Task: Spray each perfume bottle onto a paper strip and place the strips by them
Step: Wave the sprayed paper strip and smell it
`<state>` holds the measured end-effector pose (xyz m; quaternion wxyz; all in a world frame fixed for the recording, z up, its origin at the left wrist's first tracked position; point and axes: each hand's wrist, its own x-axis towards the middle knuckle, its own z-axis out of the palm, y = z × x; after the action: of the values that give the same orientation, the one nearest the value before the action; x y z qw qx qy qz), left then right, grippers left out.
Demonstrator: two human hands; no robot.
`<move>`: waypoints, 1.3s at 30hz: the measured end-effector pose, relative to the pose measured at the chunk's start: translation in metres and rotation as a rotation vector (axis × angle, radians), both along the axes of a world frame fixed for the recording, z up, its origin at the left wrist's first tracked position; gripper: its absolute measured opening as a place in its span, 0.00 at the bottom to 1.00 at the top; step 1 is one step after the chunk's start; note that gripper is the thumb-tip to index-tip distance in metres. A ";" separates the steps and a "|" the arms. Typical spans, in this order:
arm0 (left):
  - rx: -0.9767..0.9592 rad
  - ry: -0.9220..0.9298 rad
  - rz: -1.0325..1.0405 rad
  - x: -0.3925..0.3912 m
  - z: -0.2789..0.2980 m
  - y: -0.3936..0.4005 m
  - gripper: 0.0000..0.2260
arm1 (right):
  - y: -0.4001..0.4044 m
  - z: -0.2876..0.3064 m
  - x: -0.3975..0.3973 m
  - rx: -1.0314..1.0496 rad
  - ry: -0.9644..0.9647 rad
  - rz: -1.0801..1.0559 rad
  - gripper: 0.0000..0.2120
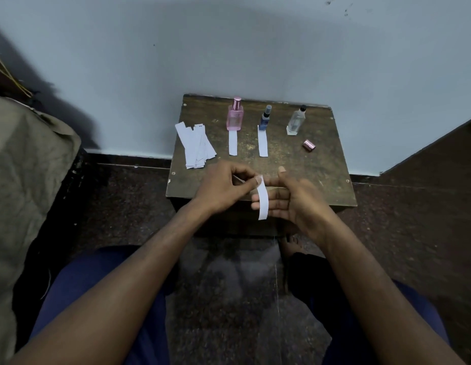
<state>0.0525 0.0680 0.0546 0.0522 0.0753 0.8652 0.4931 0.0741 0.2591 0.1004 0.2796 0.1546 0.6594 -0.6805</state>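
Strip (262, 201) pinched in curled left-hand fingers (251, 180), hanging across relaxed, straight right-hand fingers (266, 205).

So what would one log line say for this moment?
left hand: pinches paper strip | right hand: open behind it | pink bottle, blue bottle: strips placed | clear bottle: none

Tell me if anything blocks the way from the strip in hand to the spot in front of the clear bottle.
Nothing visible blocks it. The left hand pinches the strip over the table's near edge. The tabletop before the clear bottle is bare. The pink cap lies just right of that path, and the blue bottle's strip to its left.
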 end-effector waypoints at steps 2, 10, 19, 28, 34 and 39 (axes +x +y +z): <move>0.000 0.003 -0.002 0.001 0.002 -0.003 0.04 | -0.001 -0.002 0.007 -0.043 -0.020 -0.026 0.26; 0.066 -0.011 0.065 0.000 0.003 -0.011 0.05 | 0.001 -0.005 0.008 -0.092 -0.001 -0.059 0.25; 0.000 -0.069 0.134 0.000 -0.003 -0.011 0.02 | 0.015 -0.017 -0.020 -0.080 -0.016 -0.028 0.22; 0.453 -0.357 -0.089 0.007 0.022 -0.021 0.04 | 0.032 -0.033 -0.041 0.257 0.266 0.032 0.17; 0.940 -0.700 -0.504 0.017 0.023 -0.017 0.04 | 0.040 -0.046 -0.047 0.552 0.483 0.083 0.11; -0.127 -0.135 -0.364 0.006 0.000 -0.011 0.02 | 0.039 -0.059 -0.047 0.777 0.609 0.287 0.09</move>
<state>0.0582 0.0571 0.0546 0.2031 0.1937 0.8611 0.4239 0.0267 0.2983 0.0419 0.0873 -0.0503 0.9298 -0.3541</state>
